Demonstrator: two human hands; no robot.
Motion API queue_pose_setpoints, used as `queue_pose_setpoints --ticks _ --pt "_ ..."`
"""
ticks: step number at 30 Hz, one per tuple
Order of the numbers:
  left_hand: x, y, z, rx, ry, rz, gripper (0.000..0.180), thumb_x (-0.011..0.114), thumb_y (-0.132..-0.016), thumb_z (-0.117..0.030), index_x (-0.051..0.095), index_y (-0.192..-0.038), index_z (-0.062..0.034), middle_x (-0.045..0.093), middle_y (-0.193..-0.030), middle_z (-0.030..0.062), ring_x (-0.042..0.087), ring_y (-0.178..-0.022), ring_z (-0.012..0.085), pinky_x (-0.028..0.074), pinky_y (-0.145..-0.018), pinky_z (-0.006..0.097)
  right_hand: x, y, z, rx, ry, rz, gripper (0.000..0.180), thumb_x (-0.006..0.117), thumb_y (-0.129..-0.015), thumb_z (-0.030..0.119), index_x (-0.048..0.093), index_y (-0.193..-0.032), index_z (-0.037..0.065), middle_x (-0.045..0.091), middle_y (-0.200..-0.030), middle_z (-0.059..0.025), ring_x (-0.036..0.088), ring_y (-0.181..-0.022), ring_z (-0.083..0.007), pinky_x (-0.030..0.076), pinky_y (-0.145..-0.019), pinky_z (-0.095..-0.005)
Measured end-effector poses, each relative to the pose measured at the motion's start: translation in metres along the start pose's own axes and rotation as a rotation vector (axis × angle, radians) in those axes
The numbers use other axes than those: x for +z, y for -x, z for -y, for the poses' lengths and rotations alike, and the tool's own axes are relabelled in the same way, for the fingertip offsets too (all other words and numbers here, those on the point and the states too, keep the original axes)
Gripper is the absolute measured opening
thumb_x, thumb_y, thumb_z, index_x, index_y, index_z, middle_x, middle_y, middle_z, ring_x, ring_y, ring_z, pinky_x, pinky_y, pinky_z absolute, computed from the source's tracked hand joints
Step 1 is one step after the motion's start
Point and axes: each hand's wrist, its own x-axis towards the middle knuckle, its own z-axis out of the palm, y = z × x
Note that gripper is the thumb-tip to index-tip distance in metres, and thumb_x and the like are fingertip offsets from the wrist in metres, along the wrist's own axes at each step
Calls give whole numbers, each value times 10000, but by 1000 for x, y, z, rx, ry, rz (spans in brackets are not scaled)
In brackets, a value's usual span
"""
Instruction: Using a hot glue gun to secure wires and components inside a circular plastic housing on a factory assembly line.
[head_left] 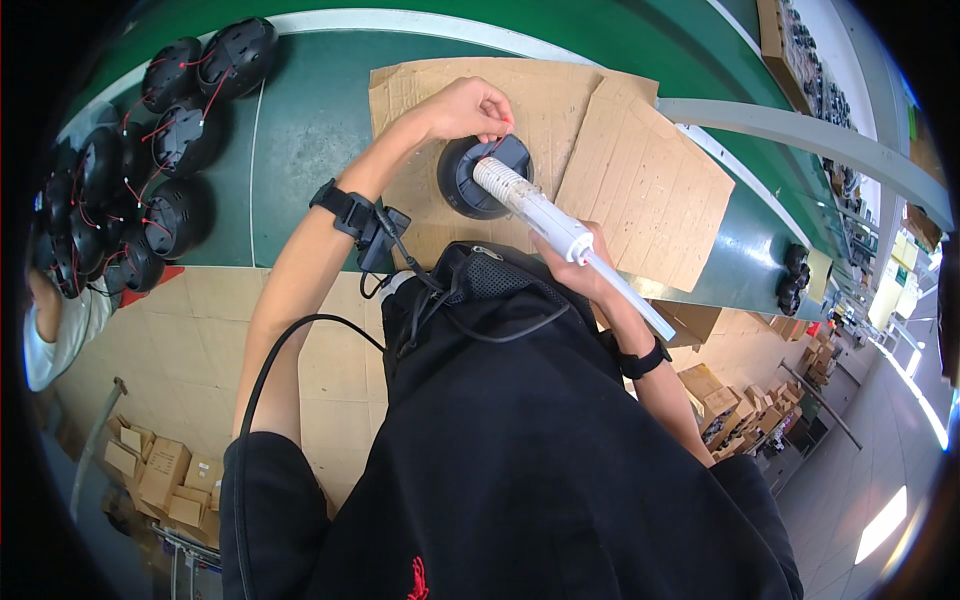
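Observation:
A black round housing [457, 182] lies on a cardboard sheet in front of me, its inner side facing up. My left hand [468, 108] is at its far edge, thumb and fingers pinched on a thin red wire [505, 130] that runs down to the housing. From the right, my right hand [583, 265] grips a white hot glue gun [540, 212], mostly from beneath. The gun's ribbed front end reaches over the housing; its tip is hard to make out against the black. A long whitish glue stick [630, 298] juts from the gun's rear.
Several black housings [180, 215] with red wires crowd the green table [310, 150] at left. Beside them is another person's arm [45, 310]. A second cardboard piece [640, 185] lies at right, below a grey metal bar [800, 120]. Cardboard boxes [165, 475] stand below at left.

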Motion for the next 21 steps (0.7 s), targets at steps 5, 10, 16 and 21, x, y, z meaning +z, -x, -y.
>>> queue_pose_setpoints --ticks 5,10,16,21 --pt "0 0 1 9 -1 -9 117 711 -875 -107 717 -921 0 690 -755 57 641 -649 105 535 -628 244 0 0 -1 5 15 9 163 695 -858 108 672 -924 -39 671 -705 -139 650 -616 -158 502 -575 -316" --pt "1 1 0 13 -2 -16 120 714 -876 -105 714 -921 6 689 -756 57 641 -651 105 536 -627 246 -1 1 -1 15 28 24 169 699 -857 114 673 -921 -40 672 -711 -142 652 -621 -158 502 -580 -316" --pt "0 3 -1 3 8 -12 125 712 -887 -107 708 -939 6 685 -772 50 637 -671 101 533 -627 244 -2 2 -5 12 26 35 173 705 -849 114 674 -926 -38 672 -714 -144 657 -631 -163 505 -589 -316" --pt "-1 8 -5 0 -28 -4 121 711 -897 -108 703 -955 -3 684 -809 44 635 -694 99 530 -630 238 -5 3 -3 31 41 14 161 697 -847 104 675 -928 -33 671 -716 -142 658 -634 -162 509 -594 -317"
